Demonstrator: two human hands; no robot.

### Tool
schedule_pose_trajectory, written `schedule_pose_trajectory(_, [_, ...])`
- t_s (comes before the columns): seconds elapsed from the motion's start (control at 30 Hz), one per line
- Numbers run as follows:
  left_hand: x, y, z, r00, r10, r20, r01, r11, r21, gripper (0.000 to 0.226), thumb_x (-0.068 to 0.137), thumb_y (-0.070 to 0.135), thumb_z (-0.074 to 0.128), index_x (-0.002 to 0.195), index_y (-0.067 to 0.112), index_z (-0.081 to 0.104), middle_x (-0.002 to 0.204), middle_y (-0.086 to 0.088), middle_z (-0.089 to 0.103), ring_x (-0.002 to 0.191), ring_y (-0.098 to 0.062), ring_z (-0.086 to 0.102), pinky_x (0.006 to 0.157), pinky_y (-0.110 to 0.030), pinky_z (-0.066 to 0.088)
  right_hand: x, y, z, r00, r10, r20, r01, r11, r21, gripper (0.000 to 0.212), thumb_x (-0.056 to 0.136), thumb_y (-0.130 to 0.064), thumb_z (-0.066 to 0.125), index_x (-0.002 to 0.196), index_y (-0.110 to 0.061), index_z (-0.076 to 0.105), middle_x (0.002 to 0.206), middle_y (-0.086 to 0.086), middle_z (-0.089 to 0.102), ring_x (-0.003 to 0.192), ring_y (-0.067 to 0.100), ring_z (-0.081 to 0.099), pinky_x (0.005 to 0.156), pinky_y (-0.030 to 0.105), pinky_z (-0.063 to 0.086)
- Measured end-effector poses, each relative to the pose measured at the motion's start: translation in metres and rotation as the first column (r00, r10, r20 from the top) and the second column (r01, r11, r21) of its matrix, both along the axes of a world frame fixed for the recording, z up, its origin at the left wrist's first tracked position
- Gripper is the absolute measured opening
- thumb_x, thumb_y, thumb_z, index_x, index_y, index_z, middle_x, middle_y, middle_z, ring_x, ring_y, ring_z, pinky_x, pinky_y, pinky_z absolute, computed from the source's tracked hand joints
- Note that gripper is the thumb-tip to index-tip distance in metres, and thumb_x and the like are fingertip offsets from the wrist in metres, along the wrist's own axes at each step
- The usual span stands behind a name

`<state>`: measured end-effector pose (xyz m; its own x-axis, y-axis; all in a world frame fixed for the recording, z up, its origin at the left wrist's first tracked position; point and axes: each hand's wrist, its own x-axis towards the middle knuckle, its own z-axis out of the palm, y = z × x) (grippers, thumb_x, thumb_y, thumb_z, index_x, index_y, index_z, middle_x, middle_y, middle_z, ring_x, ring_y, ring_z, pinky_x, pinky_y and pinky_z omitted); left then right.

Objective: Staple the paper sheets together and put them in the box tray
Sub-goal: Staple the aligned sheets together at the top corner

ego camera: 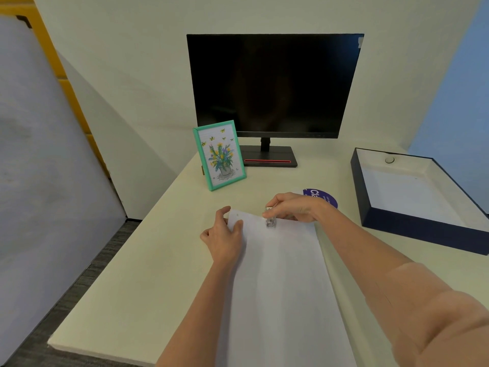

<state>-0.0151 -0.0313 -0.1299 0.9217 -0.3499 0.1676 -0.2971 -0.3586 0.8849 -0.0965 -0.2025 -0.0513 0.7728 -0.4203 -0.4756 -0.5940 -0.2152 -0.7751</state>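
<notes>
White paper sheets (280, 274) lie in a stack on the pale desk in front of me, reaching from the near edge to the middle. My left hand (225, 235) grips the stack's far left corner, thumb on top. My right hand (293, 207) holds a small clear stapler (270, 219) clamped over the far edge of the sheets, near its middle. The box tray (370, 205), dark blue outside and white inside, stands open at the right of the desk with paper lying in it.
A black monitor (275, 86) stands at the back. A green-framed flower picture (219, 154) leans in front of its left side. A purple round sticker (321, 197) shows behind my right hand. The desk's left edge drops to grey carpet.
</notes>
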Motion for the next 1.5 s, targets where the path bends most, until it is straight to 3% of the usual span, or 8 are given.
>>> schedule_pose_trajectory(0.17, [0.000,0.000,0.000,1.000,-0.002,0.008,0.002,1.000,0.009,0.041,0.089,0.026,0.054,0.129,0.026,0.048,0.091,0.005,0.058,0.107,-0.031,0.052,0.072,-0.018,0.012,-0.002,-0.001,-0.001,1.000,-0.007,-0.001,0.007,1.000,0.009,0.056,0.075,-0.040,0.077,0.117,-0.012,0.054,0.116,0.011,0.061,0.110,0.026,0.057,0.099,0.040,0.047])
schedule_pose_trajectory(0.3, [0.001,0.000,0.000,1.000,0.001,0.013,-0.001,1.000,0.011,0.040,0.088,0.026,0.054,0.127,0.027,0.048,0.091,0.006,0.058,0.108,-0.030,0.052,0.072,-0.018,0.011,-0.002,-0.001,-0.003,1.000,0.009,0.027,-0.010,0.999,0.041,0.049,0.079,-0.026,0.076,0.121,-0.014,0.054,0.113,0.006,0.061,0.100,0.016,0.058,0.099,0.034,0.045])
schedule_pose_trajectory(0.43, [0.000,0.001,0.001,1.000,-0.006,0.014,0.006,1.000,0.009,0.039,0.088,0.026,0.054,0.127,0.027,0.049,0.087,0.007,0.058,0.106,-0.031,0.053,0.071,-0.019,0.012,0.000,0.001,-0.006,0.999,-0.017,0.034,0.016,1.000,0.014,0.053,0.078,-0.043,0.073,0.118,-0.013,0.053,0.114,0.006,0.057,0.102,0.019,0.051,0.099,0.035,0.041])
schedule_pose_trajectory(0.57, [-0.002,0.001,0.003,1.000,0.000,0.010,0.000,1.000,-0.004,0.038,0.088,0.024,0.055,0.126,0.026,0.050,0.081,0.009,0.055,0.105,-0.031,0.053,0.072,-0.019,0.012,-0.004,-0.002,-0.004,0.999,-0.001,0.034,0.000,0.999,0.034,0.049,0.081,-0.030,0.073,0.123,-0.015,0.053,0.118,0.005,0.058,0.107,0.017,0.054,0.102,0.033,0.040])
schedule_pose_trajectory(0.73, [-0.002,0.002,0.003,1.000,-0.009,0.008,0.009,1.000,-0.006,0.038,0.088,0.023,0.055,0.126,0.025,0.050,0.079,0.010,0.053,0.103,-0.030,0.053,0.073,-0.020,0.012,-0.011,-0.007,-0.006,0.999,-0.040,0.011,0.041,0.998,-0.049,0.059,0.080,-0.048,0.069,0.123,-0.010,0.054,0.121,0.011,0.060,0.117,0.026,0.056,0.105,0.040,0.045])
schedule_pose_trajectory(0.9, [0.000,0.002,0.002,1.000,-0.008,-0.017,0.008,1.000,-0.020,0.038,0.088,0.025,0.055,0.126,0.026,0.050,0.081,0.011,0.055,0.108,-0.031,0.052,0.070,-0.018,0.012,-0.025,-0.017,-0.009,0.997,-0.076,0.030,0.077,0.997,-0.032,0.053,0.076,-0.040,0.076,0.119,-0.015,0.058,0.124,0.009,0.060,0.119,0.025,0.055,0.104,0.038,0.046])
schedule_pose_trajectory(1.1, [-0.004,0.004,0.007,1.000,-0.010,0.001,0.010,1.000,-0.009,0.036,0.089,0.023,0.055,0.124,0.024,0.051,0.078,0.011,0.053,0.104,-0.028,0.053,0.082,-0.022,0.014,-0.044,-0.027,-0.009,0.991,-0.119,0.061,0.120,0.993,-0.004,0.047,0.077,-0.035,0.077,0.116,-0.014,0.059,0.124,0.007,0.060,0.118,0.023,0.054,0.103,0.035,0.045])
schedule_pose_trajectory(1.5, [-0.006,0.004,0.008,1.000,-0.007,-0.008,0.007,1.000,-0.019,0.036,0.088,0.021,0.054,0.124,0.023,0.051,0.076,0.013,0.053,0.108,-0.030,0.053,0.072,-0.018,0.012,-0.057,-0.031,-0.006,0.991,-0.124,0.042,0.124,0.992,-0.002,0.031,0.080,-0.029,0.074,0.104,-0.015,0.059,0.105,0.005,0.064,0.091,0.017,0.058,0.070,0.027,0.045])
